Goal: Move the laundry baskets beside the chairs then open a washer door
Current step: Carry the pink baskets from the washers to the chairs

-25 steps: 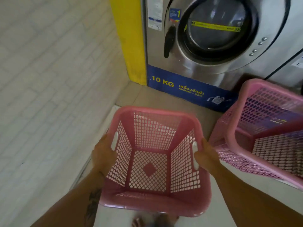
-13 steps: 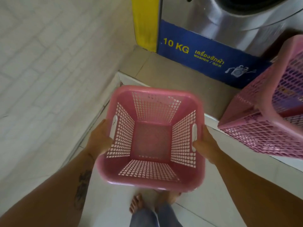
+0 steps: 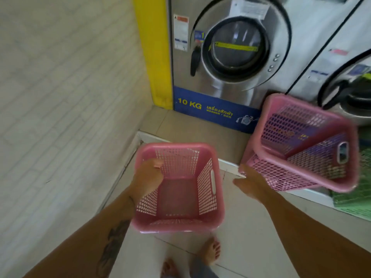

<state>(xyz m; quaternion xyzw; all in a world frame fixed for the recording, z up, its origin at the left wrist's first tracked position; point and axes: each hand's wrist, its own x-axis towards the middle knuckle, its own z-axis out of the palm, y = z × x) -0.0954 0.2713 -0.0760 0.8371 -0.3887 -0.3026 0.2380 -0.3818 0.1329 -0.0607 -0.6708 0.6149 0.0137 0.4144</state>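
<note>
A small pink laundry basket (image 3: 208, 219) hangs low in front of me, empty, with my left hand (image 3: 147, 178) gripping its left rim. My right hand (image 3: 252, 184) is off the basket, fingers spread, close to the lower corner of a second pink basket (image 3: 301, 177). That second basket sits tilted on top of another pink one, near the step. Behind them stands a steel washer with its round door (image 3: 239, 51) closed and a black handle (image 3: 194, 60) on the door's left.
A pale brick wall runs along the left, ending at a yellow post (image 3: 153, 53). A second washer (image 3: 349, 93) stands at the right. A green basket (image 3: 361, 199) lies at the right edge. My bare feet (image 3: 210, 251) are on the tiled floor below the basket.
My right hand let go of the small basket's right handle and moved right toward the stacked baskets. The left hand shifted onto the rim. The view tilted up, showing the washer door again.
</note>
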